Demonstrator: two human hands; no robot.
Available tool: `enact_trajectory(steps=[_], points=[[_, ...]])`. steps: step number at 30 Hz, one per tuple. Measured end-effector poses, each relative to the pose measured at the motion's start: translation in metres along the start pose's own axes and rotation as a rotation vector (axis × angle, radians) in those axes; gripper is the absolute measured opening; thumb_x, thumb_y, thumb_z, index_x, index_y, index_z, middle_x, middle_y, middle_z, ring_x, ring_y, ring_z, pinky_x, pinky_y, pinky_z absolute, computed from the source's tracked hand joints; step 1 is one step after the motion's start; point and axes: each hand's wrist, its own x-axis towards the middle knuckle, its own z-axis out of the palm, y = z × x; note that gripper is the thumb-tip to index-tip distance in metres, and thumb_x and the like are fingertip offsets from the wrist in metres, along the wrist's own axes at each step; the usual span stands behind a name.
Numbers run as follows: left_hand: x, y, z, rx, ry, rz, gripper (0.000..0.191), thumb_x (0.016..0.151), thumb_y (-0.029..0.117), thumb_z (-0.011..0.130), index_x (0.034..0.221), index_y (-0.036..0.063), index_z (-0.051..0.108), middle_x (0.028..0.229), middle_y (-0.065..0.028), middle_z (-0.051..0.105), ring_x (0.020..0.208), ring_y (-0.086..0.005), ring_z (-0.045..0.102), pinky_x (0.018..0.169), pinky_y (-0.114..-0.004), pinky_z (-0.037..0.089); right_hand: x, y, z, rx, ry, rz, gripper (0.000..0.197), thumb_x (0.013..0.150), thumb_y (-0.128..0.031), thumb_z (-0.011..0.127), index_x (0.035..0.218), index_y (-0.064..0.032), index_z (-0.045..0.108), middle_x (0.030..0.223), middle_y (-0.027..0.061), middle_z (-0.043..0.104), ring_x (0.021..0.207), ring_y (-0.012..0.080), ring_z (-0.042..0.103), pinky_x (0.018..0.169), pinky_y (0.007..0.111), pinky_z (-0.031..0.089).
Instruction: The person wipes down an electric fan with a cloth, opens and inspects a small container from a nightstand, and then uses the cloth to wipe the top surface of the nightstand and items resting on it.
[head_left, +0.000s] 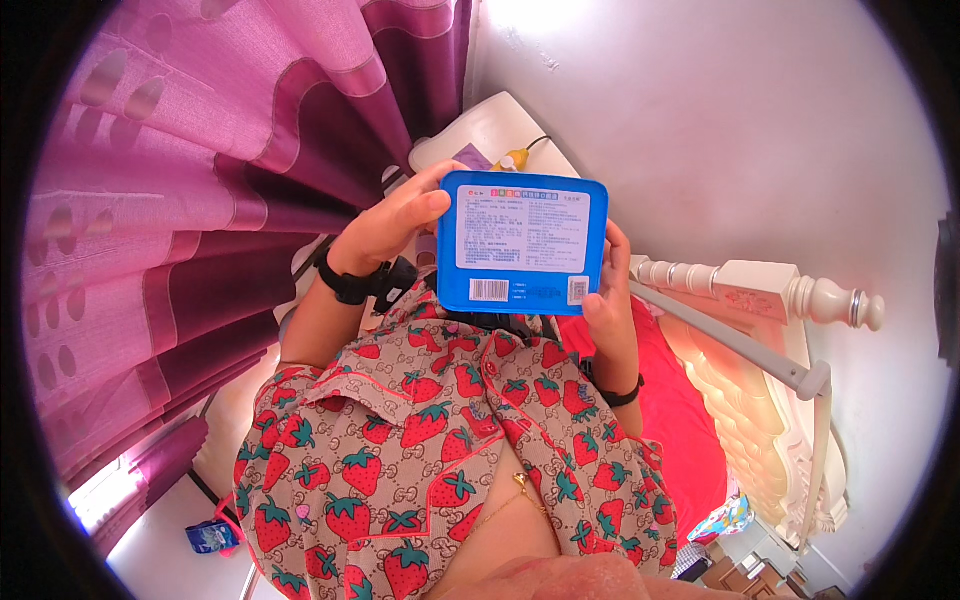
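Note:
A flat blue rectangular box (520, 294) with rounded corners is held up before my chest. Its face toward me bears a white label (521, 228) with small print, a barcode and a square printed code. My left hand (405, 214) grips its upper left edge, thumb in front and fingers hidden behind. At the lower right, my right hand (611, 300) holds the side edge, its thumb on the corner. A black strap with a small device (394, 285) is around my left wrist, and another black band (626, 394) circles the right.
Behind the box, a white tabletop (510, 120) carries a yellow object (517, 159) with a dark cord. Purple curtains (225, 180) hang at the left. To the right are a red bed cover (679, 420), a grey rail (727, 341) and a cream padded headboard (739, 405).

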Motion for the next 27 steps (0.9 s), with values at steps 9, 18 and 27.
enact_trajectory(steps=[9, 18, 27], points=[[0.0008, 0.0008, -0.0003, 0.107, 0.039, -0.02, 0.087, 0.079, 0.067, 0.064, 0.129, -0.0013, 0.043, 0.118, -0.007, 0.056, 0.111, -0.0125, 0.051, 0.098, -0.028, 0.038, -0.0013, -0.0024, 0.0017, -0.016, 0.017, -0.004, 0.082, 0.069, -0.012, 0.054, 0.145, -0.0054, 0.021, 0.135, 0.0171, 0.04, 0.123, 0.0254, 0.047, 0.103, 0.037, 0.039], [-0.0002, 0.0026, 0.0004, 0.13, 0.028, -0.002, 0.086, 0.082, 0.066, 0.062, 0.13, -0.0019, 0.043, 0.119, -0.0078, 0.055, 0.113, -0.0137, 0.05, 0.099, -0.029, 0.037, -0.0027, -0.0027, 0.0022, -0.037, 0.017, -0.012, 0.082, 0.068, -0.009, 0.051, 0.145, -0.0058, 0.022, 0.135, 0.0168, 0.04, 0.123, 0.0256, 0.047, 0.105, 0.038, 0.038], [-0.0004, 0.0032, -0.0004, 0.03, 0.011, -0.003, 0.079, 0.083, 0.063, 0.062, 0.127, -0.0006, 0.044, 0.119, -0.0075, 0.056, 0.112, -0.014, 0.052, 0.098, -0.03, 0.039, -0.0014, 0.0009, 0.0006, -0.037, 0.012, -0.031, 0.096, 0.073, -0.045, 0.072, 0.146, -0.0056, 0.023, 0.132, 0.0151, 0.043, 0.113, 0.0223, 0.054, 0.095, 0.035, 0.045]])
